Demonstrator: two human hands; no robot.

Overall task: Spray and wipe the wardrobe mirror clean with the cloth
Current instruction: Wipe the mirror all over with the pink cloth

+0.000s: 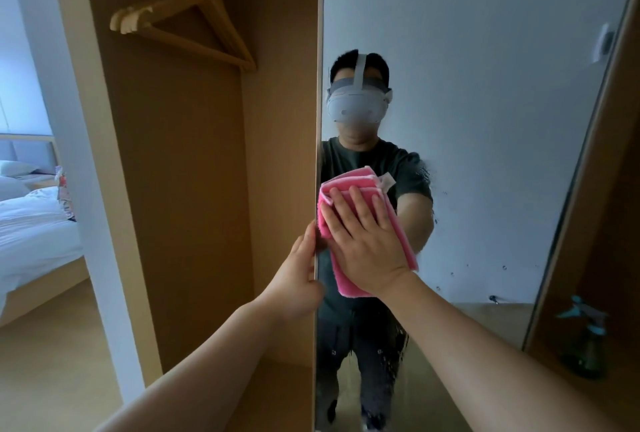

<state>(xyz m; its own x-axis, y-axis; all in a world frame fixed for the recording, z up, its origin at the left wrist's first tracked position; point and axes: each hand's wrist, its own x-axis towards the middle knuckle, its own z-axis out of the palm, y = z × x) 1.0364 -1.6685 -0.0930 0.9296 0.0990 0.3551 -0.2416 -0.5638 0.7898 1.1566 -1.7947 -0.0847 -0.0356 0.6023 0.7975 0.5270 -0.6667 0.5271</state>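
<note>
pressing a folded pink cloth [356, 184] against the tall wardrobe mirror [485, 120], right hand [367, 241] lies flat, fingers straight; beside it, left hand [298, 272] grips the mirror's edge.

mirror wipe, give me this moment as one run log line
phase: wiping | right hand: flat, presses cloth on mirror | left hand: grips mirror edge | droplets: on glass, lower right

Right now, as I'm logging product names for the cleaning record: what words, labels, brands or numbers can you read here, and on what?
No text can be read.
White tag on the pink cloth: blank or too small to tell.
Spray bottle: blurred, no label legible.
Patterned item by the bed: too blurred.
Headset reflected in the mirror: no marking legible.
</note>
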